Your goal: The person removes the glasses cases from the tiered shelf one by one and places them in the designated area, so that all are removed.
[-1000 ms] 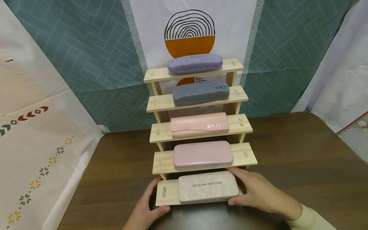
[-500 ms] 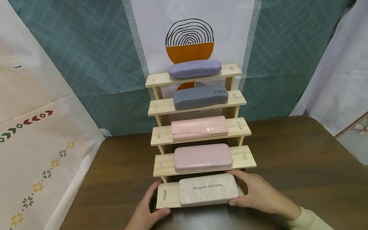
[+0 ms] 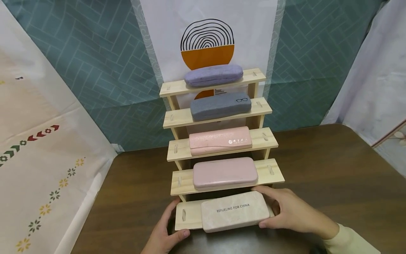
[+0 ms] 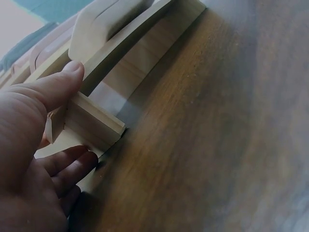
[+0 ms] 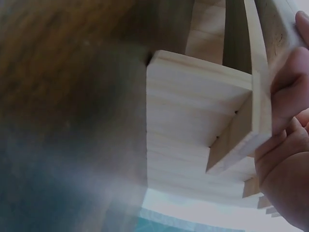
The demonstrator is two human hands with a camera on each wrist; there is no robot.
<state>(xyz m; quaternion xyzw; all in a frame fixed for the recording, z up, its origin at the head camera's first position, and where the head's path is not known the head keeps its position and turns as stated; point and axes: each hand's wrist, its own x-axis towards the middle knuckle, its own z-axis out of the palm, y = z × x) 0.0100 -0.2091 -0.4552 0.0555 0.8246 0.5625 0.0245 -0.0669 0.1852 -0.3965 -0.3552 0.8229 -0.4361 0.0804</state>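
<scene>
A stepped wooden rack (image 3: pixel 269 169) bears a glasses case on each tier. On the lowest tier, the cream glasses case (image 3: pixel 235 211) printed "REFUELING FOR CHINA" sits askew, its front left corner over the shelf's front edge. My right hand (image 3: pixel 287 213) grips the right end of that case, thumb in front and fingers behind; the right wrist view shows this hand (image 5: pixel 289 106) above the shelf end. My left hand (image 3: pixel 165 229) holds the lowest tier's left end. Its thumb lies on the front edge and its fingers by the side panel, as the left wrist view shows this hand (image 4: pixel 43 140).
Going up the rack are a mauve case (image 3: pixel 225 173), a pink case (image 3: pixel 220 140), a grey-blue case (image 3: pixel 220 107) and a lilac case (image 3: pixel 214 75). The rack stands on a dark wooden table (image 3: pixel 320 169). Behind hangs a teal patterned cloth (image 3: pixel 104 70).
My right hand has shifted the cream glasses case slightly right and forward, turning it so its left end swings toward me. The left hand keeps its hold on the rack.
</scene>
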